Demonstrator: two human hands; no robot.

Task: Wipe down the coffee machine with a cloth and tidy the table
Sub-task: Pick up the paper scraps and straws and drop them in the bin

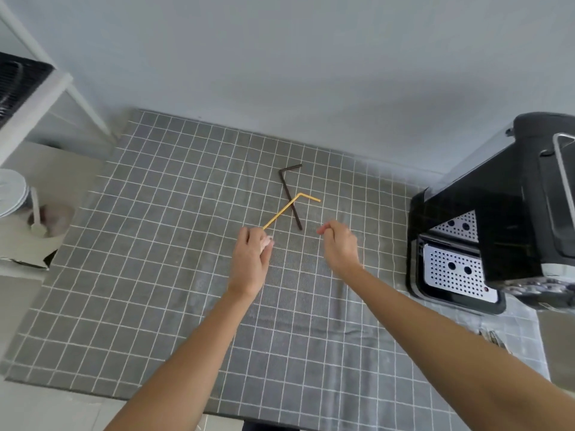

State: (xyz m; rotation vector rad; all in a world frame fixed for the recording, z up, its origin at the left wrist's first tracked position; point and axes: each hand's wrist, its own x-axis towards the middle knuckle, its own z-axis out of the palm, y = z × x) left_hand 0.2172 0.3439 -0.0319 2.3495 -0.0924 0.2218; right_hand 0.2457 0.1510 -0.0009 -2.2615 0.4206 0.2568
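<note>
Your left hand [252,259] is closed around a small pale wad, likely the cloth [266,243], and sits at the near end of the yellow straw [284,211]. Your right hand [339,245] hovers just beside the brown straw [291,197], fingers loosely curled and holding nothing. The two bent straws lie crossed in the middle of the table [124,275], the yellow one over the brown.

Both straws look light, thin and easy to crush or flick away, so pinch each on its long straight part, not at the bend. Lift the yellow one first, since it lies on top.

The grey checked tablecloth [161,306] looks soft and slightly rumpled; it may drag if you slide things. The coffee machine [510,213] stands at the right edge, well apart from the straws. A shelf frame [37,98] stands to the left, against a plain wall.
</note>
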